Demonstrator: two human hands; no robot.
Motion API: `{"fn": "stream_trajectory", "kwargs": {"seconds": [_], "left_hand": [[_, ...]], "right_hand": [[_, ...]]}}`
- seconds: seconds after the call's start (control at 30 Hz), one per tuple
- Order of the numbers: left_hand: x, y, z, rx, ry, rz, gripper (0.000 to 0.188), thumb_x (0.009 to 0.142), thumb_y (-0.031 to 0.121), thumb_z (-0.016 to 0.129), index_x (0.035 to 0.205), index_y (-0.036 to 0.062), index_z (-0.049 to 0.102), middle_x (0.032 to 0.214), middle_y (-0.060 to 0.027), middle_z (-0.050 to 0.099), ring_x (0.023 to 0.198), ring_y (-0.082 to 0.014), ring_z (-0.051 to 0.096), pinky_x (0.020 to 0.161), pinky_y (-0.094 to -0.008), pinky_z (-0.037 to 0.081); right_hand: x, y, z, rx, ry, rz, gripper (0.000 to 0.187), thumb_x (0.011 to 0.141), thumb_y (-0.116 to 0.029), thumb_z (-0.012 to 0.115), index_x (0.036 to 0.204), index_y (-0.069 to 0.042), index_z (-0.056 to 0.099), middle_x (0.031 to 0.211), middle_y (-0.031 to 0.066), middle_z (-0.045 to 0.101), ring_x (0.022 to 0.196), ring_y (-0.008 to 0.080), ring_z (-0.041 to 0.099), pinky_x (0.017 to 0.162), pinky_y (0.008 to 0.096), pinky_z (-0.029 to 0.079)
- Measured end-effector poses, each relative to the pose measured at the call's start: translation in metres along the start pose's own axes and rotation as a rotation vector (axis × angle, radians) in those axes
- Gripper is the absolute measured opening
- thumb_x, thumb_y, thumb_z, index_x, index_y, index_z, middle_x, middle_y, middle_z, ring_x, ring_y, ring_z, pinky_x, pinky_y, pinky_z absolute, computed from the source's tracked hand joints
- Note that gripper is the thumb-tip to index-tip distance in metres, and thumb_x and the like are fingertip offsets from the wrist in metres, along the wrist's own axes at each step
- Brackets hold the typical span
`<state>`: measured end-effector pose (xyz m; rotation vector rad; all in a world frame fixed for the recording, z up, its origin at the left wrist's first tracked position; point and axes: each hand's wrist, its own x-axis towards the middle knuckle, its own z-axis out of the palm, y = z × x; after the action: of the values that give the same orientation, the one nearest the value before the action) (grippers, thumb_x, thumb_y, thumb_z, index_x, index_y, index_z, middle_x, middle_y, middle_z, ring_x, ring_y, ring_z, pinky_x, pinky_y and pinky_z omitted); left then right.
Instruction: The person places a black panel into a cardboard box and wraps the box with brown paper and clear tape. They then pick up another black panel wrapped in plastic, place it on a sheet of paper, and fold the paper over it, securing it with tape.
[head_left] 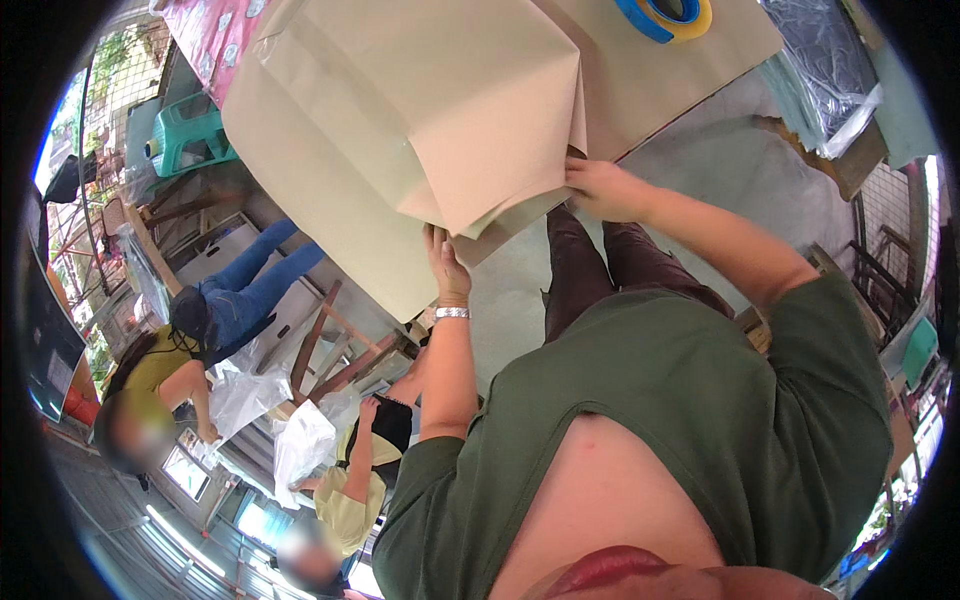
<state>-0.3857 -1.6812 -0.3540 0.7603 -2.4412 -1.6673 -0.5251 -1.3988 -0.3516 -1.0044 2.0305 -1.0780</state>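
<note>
A large sheet of brown kraft paper lies over the front of the tan work surface, with creases across it and its near part folded over into layered flaps. My left hand, with a silver band at the wrist, has its fingers up against the lower left corner of the fold and appears to grip it. At the fold's right edge, my right hand pinches the paper, some fingertips hidden by it. Beyond, a blue and yellow roll of tape rests on the brown surface.
Clear plastic-wrapped sheets are stacked at the far right. A green plastic stool and pink patterned material are at the far left. Two people work at the left, near white plastic bags and a wooden frame.
</note>
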Motion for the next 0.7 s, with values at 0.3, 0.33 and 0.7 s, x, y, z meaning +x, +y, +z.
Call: {"fn": "stream_trajectory", "kwargs": {"seconds": [0.3, 0.33, 0.7], "left_hand": [[0.028, -0.036, 0.043, 0.724, 0.019, 0.419, 0.052, 0.086, 0.039, 0.052, 0.127, 0.0068, 0.050, 0.133, -0.0165, 0.045, 0.125, -0.0377, 0.036, 0.107, -0.0552, 0.020], [0.030, -0.039, 0.033, 0.795, -0.056, 0.503, 0.052, 0.086, 0.039, 0.052, 0.127, 0.0067, 0.050, 0.132, -0.0160, 0.045, 0.125, -0.0380, 0.036, 0.107, -0.0553, 0.020], [-0.019, -0.003, 0.070, 1.091, -0.347, 0.036, 0.047, 0.083, 0.033, 0.057, 0.122, 0.0059, 0.056, 0.124, -0.0223, 0.051, 0.124, -0.0398, 0.038, 0.108, -0.0529, 0.022]], "right_hand": [[0.055, 0.056, -0.060, -0.731, 0.044, -0.058, 0.042, 0.071, -0.005, 0.055, 0.112, -0.001, 0.059, 0.127, 0.0120, 0.051, 0.129, 0.0297, 0.034, 0.104, 0.0392, 0.037], [0.051, 0.070, -0.063, -0.676, 0.057, -0.152, 0.040, 0.073, -0.008, 0.055, 0.112, -0.003, 0.059, 0.123, 0.0129, 0.054, 0.125, 0.0303, 0.039, 0.102, 0.0391, 0.038], [0.020, 0.041, -0.039, -0.806, 0.048, -0.083, 0.046, 0.093, -0.034, 0.044, 0.128, -0.005, 0.049, 0.131, 0.0092, 0.050, 0.129, 0.0238, 0.038, 0.112, 0.0433, 0.019]]}}
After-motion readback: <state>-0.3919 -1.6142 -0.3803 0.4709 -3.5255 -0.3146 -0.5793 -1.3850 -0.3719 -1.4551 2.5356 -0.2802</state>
